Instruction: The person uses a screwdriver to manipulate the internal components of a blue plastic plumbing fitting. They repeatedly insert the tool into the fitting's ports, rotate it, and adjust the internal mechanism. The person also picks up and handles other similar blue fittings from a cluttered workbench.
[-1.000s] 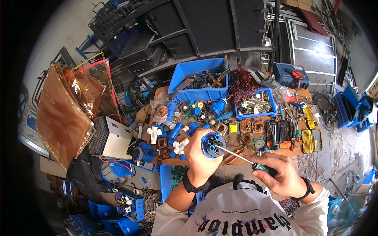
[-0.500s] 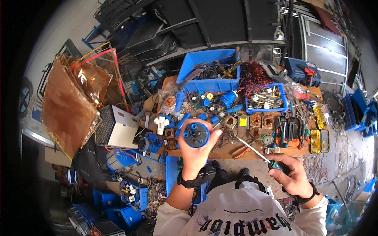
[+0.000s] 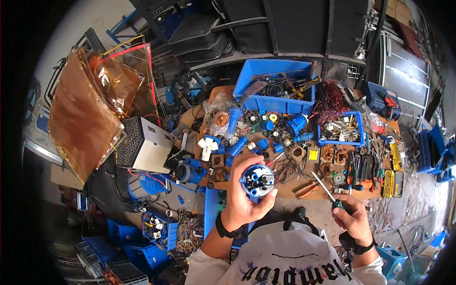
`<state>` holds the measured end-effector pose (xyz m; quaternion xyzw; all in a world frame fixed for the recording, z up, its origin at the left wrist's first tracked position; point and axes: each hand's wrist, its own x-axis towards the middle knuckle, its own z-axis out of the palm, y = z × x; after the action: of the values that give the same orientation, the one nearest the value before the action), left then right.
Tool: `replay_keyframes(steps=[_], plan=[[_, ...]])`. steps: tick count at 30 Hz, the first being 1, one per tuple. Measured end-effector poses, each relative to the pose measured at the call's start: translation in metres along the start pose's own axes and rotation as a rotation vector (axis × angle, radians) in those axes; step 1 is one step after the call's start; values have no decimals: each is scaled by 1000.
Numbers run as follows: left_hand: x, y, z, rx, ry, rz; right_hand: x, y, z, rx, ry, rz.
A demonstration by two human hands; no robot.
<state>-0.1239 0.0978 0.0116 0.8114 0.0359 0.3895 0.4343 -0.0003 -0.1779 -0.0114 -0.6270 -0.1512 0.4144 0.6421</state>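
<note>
At far left, a large brown translucent sheet (image 3: 83, 116) leans at a tilt beside a white box with a dark perforated side (image 3: 154, 142); below it, blue crates (image 3: 145, 254) stand low in the view. Next rightward, a white branched pipe fitting (image 3: 207, 148) lies on the wooden workbench (image 3: 373, 191) near short blue pipe pieces. The left hand (image 3: 237, 202) is closed around a round blue connector (image 3: 257, 181), fingers curled over its far side and thumb along its near right edge; the connector's ported face is turned up toward the camera and is seen against the near part of the bench. Beyond it, a large blue bin (image 3: 275, 102) contains dark cables and a yellow-handled tool. Orange-handled pliers (image 3: 307, 190) lie near the bench's front edge. To their right, a screwdriver (image 3: 323, 187) points up and leftward, its tip well apart from the connector; the right hand (image 3: 354, 218) grips its green handle. Farther back is a blue tray (image 3: 340, 142) of metal parts. At far right on the bench are a yellow bit case (image 3: 388, 183) and, behind, a red-and-black drill (image 3: 391, 104) with a dark blue toolbox (image 3: 377, 95).
</note>
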Motion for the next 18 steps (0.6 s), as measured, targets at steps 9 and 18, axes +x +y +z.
replay_keyframes(steps=[9, 18], plan=[[16, -61, -56, -28, 26, 39, 38, 13, 72, -1, 96, -16], [25, -103, -71, -199, -45, 44, 46, 9, 118, -46, 203, 66]])
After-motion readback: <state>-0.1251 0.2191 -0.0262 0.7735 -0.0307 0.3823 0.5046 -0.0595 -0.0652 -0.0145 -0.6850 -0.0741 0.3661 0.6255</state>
